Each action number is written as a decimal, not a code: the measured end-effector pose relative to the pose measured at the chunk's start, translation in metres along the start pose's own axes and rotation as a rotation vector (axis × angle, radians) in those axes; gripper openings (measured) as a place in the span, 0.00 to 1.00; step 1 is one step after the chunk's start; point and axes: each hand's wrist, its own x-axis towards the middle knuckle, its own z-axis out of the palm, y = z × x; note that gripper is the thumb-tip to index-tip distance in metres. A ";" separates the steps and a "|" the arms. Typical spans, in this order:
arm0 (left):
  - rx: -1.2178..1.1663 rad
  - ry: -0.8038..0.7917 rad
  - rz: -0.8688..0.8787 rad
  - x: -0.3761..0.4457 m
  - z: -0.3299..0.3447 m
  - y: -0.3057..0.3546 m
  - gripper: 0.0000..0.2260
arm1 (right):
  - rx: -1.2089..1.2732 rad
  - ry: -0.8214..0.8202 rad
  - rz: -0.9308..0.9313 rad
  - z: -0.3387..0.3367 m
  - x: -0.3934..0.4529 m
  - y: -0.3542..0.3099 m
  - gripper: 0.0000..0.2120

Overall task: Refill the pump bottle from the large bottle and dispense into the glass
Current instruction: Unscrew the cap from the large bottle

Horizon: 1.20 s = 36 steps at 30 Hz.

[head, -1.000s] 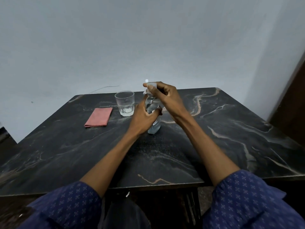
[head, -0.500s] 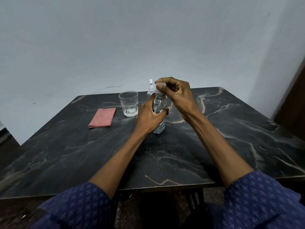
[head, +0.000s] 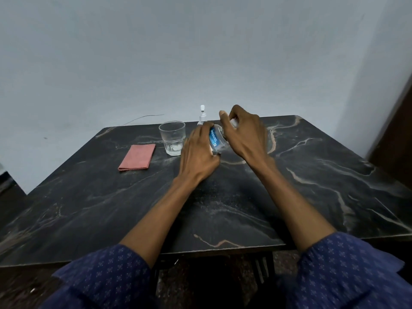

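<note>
on the dark table [head: 312, 175], both hands' fingers gripping blue-labelled bottle [head: 215, 139], print unreadable

We reach both arms forward; our left hand [head: 196, 152] grips the bottle [head: 215, 139] body, our right hand [head: 245, 134] curls over its top at one o'clock.

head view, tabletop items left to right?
red cloth → glass → left hand → large bottle → right hand. Pump bottle left out: it is partly hidden behind the hands.
</note>
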 end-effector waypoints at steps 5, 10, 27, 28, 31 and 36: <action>-0.006 -0.074 -0.032 -0.004 -0.006 -0.001 0.28 | -0.093 -0.078 0.057 0.002 -0.001 0.003 0.33; -0.132 -0.210 -0.022 0.001 -0.011 -0.001 0.25 | 0.039 -0.066 -0.053 -0.011 0.004 0.007 0.30; -0.548 -0.310 -0.341 0.004 -0.012 -0.001 0.40 | 0.401 -0.202 -0.237 -0.019 0.009 -0.006 0.11; -0.544 -0.302 -0.341 0.004 -0.012 -0.001 0.39 | 0.442 -0.209 -0.230 -0.020 0.010 -0.006 0.10; -0.552 -0.308 -0.345 0.003 -0.012 0.000 0.39 | 0.522 -0.201 -0.215 -0.021 0.009 -0.006 0.08; -0.531 -0.300 -0.343 0.004 -0.005 -0.005 0.43 | 0.595 -0.130 -0.121 -0.023 0.011 -0.008 0.10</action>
